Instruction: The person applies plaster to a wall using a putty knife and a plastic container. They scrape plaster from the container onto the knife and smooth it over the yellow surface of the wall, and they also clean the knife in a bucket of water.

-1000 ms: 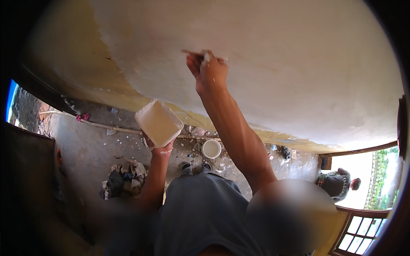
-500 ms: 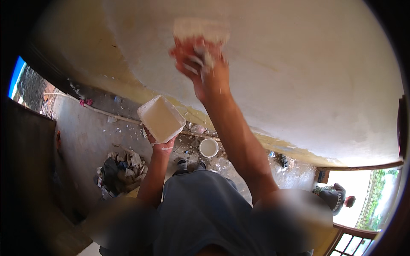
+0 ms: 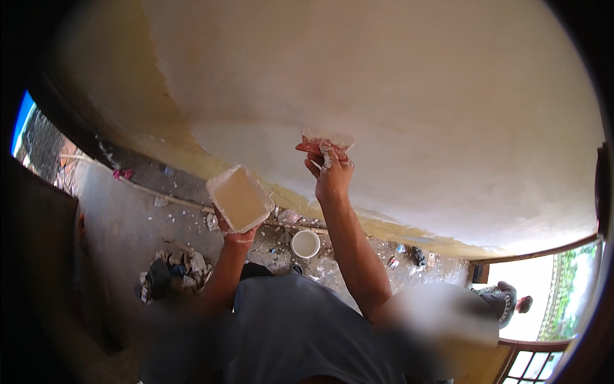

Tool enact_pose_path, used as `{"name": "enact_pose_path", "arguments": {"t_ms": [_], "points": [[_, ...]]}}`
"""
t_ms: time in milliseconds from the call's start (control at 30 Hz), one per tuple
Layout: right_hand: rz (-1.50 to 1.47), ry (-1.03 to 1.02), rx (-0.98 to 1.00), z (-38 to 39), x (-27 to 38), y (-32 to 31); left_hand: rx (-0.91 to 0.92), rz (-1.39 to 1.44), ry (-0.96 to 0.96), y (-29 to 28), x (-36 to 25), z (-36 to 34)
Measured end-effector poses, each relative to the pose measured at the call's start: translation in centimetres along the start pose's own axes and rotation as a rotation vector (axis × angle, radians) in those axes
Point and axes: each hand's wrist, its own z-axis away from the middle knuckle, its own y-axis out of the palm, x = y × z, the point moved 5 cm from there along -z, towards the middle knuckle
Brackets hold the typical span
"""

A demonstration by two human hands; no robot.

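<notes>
My right hand (image 3: pixel 334 180) grips a wide putty knife (image 3: pixel 327 139) with a reddish, putty-smeared back. Its pale blade edge is against the wall (image 3: pixel 448 121), or very near it. White putty coats some of the fingers. On the left, my left hand (image 3: pixel 242 234) supports a squarish tub (image 3: pixel 262 187) from below, tilted so that its inside shows. Smooth cream-coloured putty (image 3: pixel 242 197) lies in it. Whitish coating covers most of the wall, while a yellowish band (image 3: pixel 192 150) shows at its left and lower edges.
A round white bucket (image 3: pixel 293 246) stands on the spattered floor below my hands. Crumpled sacks and rubbish (image 3: pixel 192 269) lie at lower left. A long thin pole (image 3: pixel 163 193) runs along the wall's foot. Beyond the opening at right, a person (image 3: pixel 499 302) is seen.
My right hand has come down the wall with the putty knife, toward me and slightly right. The tub sits slightly lower in view, still in my left hand.
</notes>
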Motion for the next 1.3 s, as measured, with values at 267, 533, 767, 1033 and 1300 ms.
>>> {"name": "enact_pose_path", "arguments": {"t_ms": [267, 533, 767, 1033, 1300], "points": [[0.083, -0.175, 0.051, 2.3, 11.0, 9.0, -0.101, -0.123, -0.185, 0.2, -0.8, -4.1], [0.125, -0.482, 0.239, 5.8, 19.5, 13.7, -0.129, -0.035, -0.366, -0.1, -3.6, -4.9], [0.050, -0.815, -0.425, 6.2, 14.8, 1.1, -0.181, -0.052, -0.415, -3.7, -8.1, -5.0], [1.158, -0.920, -1.103, 4.9, 19.0, -0.1, -0.187, -0.085, -0.503, -6.3, -13.3, -4.3], [1.036, -1.266, -0.449, 3.0, -1.4, 14.6, -0.178, -0.091, -0.520, -7.8, -16.5, -5.0]]}}
